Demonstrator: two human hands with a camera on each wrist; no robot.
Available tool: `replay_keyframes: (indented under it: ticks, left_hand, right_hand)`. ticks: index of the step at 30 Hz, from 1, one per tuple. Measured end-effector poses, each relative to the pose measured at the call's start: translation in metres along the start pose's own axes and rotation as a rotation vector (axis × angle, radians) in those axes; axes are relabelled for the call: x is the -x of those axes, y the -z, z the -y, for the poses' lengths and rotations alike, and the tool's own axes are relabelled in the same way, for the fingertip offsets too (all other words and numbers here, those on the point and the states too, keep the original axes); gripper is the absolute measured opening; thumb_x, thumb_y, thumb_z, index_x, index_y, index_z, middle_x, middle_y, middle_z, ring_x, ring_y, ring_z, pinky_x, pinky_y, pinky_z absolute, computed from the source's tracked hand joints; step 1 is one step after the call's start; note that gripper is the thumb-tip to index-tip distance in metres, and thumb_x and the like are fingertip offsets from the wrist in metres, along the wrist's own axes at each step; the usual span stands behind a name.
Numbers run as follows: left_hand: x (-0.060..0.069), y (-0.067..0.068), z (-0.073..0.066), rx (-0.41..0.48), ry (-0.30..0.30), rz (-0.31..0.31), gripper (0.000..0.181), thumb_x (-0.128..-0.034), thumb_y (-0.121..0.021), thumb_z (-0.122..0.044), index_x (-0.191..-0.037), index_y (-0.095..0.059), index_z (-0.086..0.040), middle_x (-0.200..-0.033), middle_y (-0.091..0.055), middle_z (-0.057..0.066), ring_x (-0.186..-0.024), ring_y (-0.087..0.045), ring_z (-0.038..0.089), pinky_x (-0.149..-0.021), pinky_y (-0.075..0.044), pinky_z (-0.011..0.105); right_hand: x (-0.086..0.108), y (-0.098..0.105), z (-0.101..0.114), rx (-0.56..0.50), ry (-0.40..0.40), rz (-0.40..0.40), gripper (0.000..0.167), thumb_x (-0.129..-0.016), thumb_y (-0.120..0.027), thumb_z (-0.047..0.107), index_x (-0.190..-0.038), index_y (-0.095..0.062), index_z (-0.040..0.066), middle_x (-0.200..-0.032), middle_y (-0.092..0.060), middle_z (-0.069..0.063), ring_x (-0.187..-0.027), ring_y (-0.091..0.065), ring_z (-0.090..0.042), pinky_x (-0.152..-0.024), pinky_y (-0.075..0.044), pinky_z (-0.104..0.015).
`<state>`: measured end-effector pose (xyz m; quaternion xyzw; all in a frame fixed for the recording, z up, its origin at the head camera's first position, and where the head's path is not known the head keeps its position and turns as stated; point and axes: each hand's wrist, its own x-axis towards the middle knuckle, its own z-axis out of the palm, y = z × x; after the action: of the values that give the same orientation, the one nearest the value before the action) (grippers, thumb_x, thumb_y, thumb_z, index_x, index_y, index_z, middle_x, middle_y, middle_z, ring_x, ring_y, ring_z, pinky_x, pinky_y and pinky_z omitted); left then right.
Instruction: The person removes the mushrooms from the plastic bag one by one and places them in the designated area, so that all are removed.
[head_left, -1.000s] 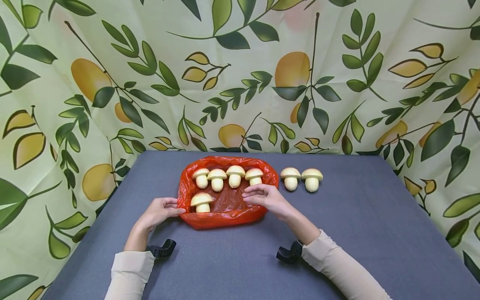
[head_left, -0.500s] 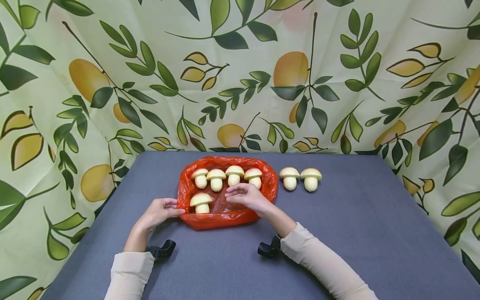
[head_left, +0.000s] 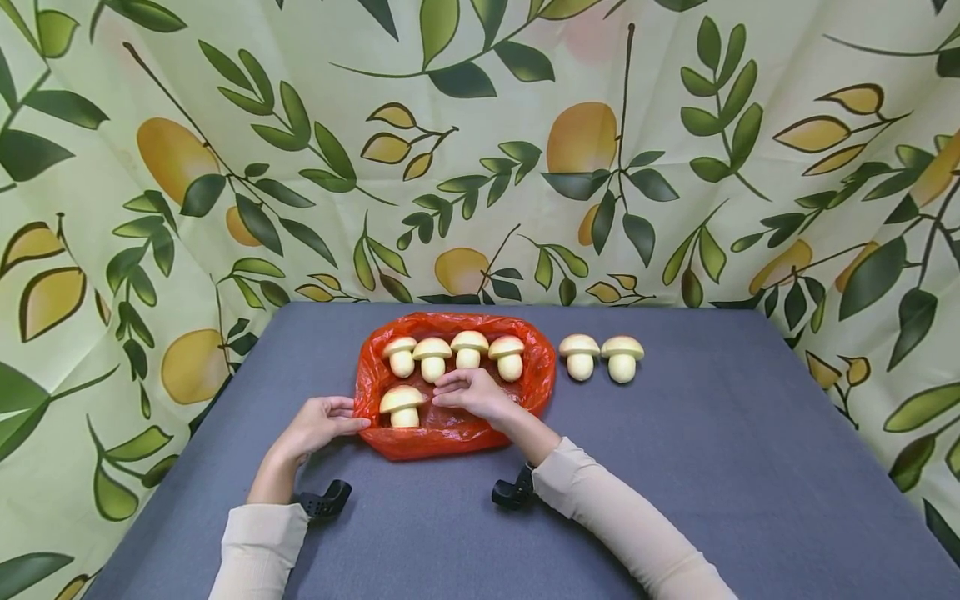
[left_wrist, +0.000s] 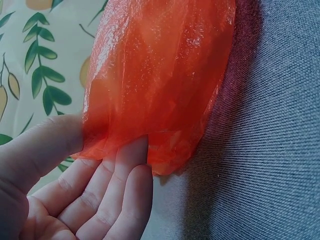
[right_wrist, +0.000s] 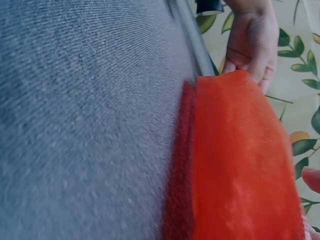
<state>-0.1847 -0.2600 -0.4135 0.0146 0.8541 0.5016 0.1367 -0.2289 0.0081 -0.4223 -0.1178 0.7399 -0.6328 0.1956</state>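
My left hand [head_left: 321, 423] pinches the left edge of a red plastic bag [head_left: 457, 440], thumb on one side and fingers on the other in the left wrist view. The bag lies with its rim folded open. Inside stand several mushroom-shaped pieces with cream stems and yellowish caps, in a back row. One mushroom piece [head_left: 402, 403] stands alone at the bag's front left. Over the bag's middle is my right hand [head_left: 476, 395], fingers loosely bent toward that piece and apart from it. Nothing shows in its fingers; its palm side is hidden in the head view.
Two more mushroom pieces [head_left: 580, 358] stand side by side on the grey cloth-covered table [head_left: 712, 433], just right of the bag. A leaf-and-fruit patterned curtain [head_left: 480, 150] borders the table's back and sides. Each wrist wears a black camera mount [head_left: 325, 500].
My right hand has moved left across the bag, from its right part toward the front left mushroom piece. My left hand stays at the bag's edge.
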Motion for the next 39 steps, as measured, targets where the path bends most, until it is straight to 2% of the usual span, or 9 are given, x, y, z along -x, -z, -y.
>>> replay_keyframes:
  ticks: [5, 14, 23, 29, 39]
  left_hand:
    - [-0.001, -0.001, 0.0, 0.009, -0.005, 0.0, 0.044, -0.0845, -0.071, -0.009, -0.116, -0.056, 0.018, -0.099, -0.073, 0.018, -0.075, -0.062, -0.005, -0.069, -0.052, 0.016]
    - [0.0, -0.001, -0.002, 0.002, 0.008, -0.002, 0.045, -0.0845, -0.072, -0.01, -0.117, -0.056, 0.018, -0.1, -0.073, 0.02, -0.075, -0.062, -0.004, -0.07, -0.052, 0.016]
    - [0.001, -0.002, -0.003, 0.001, 0.013, -0.001, 0.045, -0.0846, -0.071, -0.009, -0.117, -0.056, 0.018, -0.101, -0.073, 0.021, -0.076, -0.062, -0.004, -0.07, -0.052, 0.016]
    - [0.001, -0.002, -0.003, -0.001, 0.011, -0.001, 0.045, -0.0847, -0.071, -0.01, -0.117, -0.056, 0.017, -0.102, -0.072, 0.022, -0.076, -0.062, -0.004, -0.07, -0.051, 0.015]
    - [0.002, -0.001, -0.002, 0.006, 0.008, 0.009, 0.044, -0.0859, -0.07, -0.01, -0.117, -0.056, 0.017, -0.103, -0.072, 0.022, -0.077, -0.063, -0.004, -0.071, -0.052, 0.016]
  right_hand:
    - [-0.007, -0.009, -0.003, 0.02, 0.002, -0.02, 0.04, -0.082, -0.072, 0.005, -0.117, -0.062, -0.01, -0.113, -0.069, -0.025, -0.089, -0.068, -0.007, -0.082, -0.054, -0.02]
    - [-0.019, -0.025, -0.003, 0.077, 0.002, -0.041, 0.046, -0.077, -0.077, 0.006, -0.118, -0.062, -0.007, -0.116, -0.068, -0.024, -0.109, -0.067, -0.031, -0.094, -0.054, -0.031]
    - [-0.025, -0.037, -0.002, 0.106, -0.027, -0.063, 0.054, -0.073, -0.081, 0.007, -0.121, -0.061, -0.007, -0.119, -0.066, -0.023, -0.112, -0.064, -0.032, -0.095, -0.053, -0.033]
    - [-0.026, -0.041, -0.003, 0.126, -0.018, -0.054, 0.055, -0.072, -0.081, 0.006, -0.121, -0.061, -0.007, -0.119, -0.067, -0.024, -0.111, -0.065, -0.033, -0.093, -0.054, -0.034]
    - [-0.028, -0.044, -0.007, 0.142, -0.017, -0.04, 0.049, -0.074, -0.081, 0.01, -0.119, -0.065, -0.001, -0.114, -0.07, -0.02, -0.103, -0.067, -0.023, -0.076, -0.051, -0.02]
